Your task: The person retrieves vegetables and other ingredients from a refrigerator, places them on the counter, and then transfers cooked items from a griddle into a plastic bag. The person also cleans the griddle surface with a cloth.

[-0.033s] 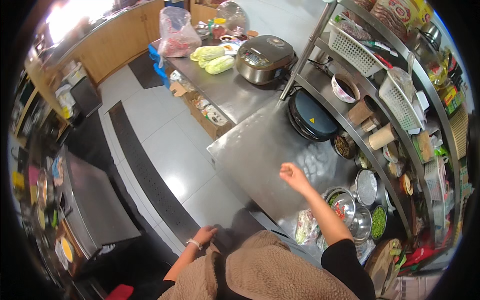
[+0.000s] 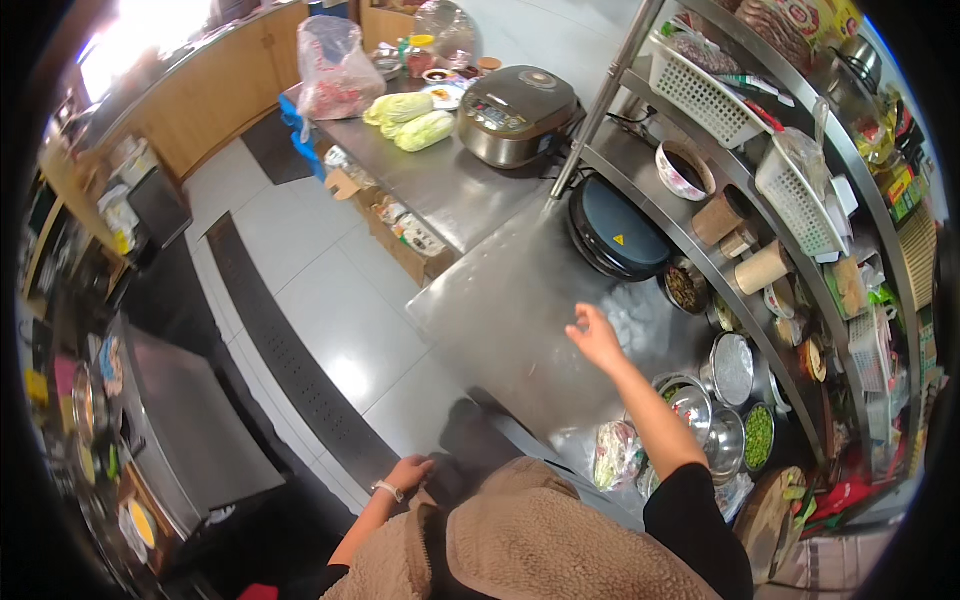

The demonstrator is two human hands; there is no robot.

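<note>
My right hand (image 2: 597,340) is raised above the bare steel counter (image 2: 490,320), its fingers loosely bent and apart with nothing between them. The nearest thing ahead of it is a dark round electric griddle (image 2: 622,228) with its lid down. Low by my waist hangs my left hand (image 2: 408,472), next to the edge of my brown fleece garment (image 2: 545,530), a white band round the wrist. Its fingers are bent and partly turned from view, so its grip cannot be made out. Under my right forearm lies a plastic-wrapped vegetable (image 2: 614,455), beside several metal bowls (image 2: 724,445).
A bowl of chopped greens (image 2: 759,438) and a round wooden board (image 2: 765,520) stand at right. Steel shelves (image 2: 690,235) with baskets and jars rise over the counter. Farther off are a rice cooker (image 2: 517,115) and cabbages (image 2: 420,128). A dark floor grate (image 2: 285,340) runs at left.
My right hand has shifted slightly farther over the counter, and its fingers have spread a little. The whole view has moved slightly. My left hand stays by my waist.
</note>
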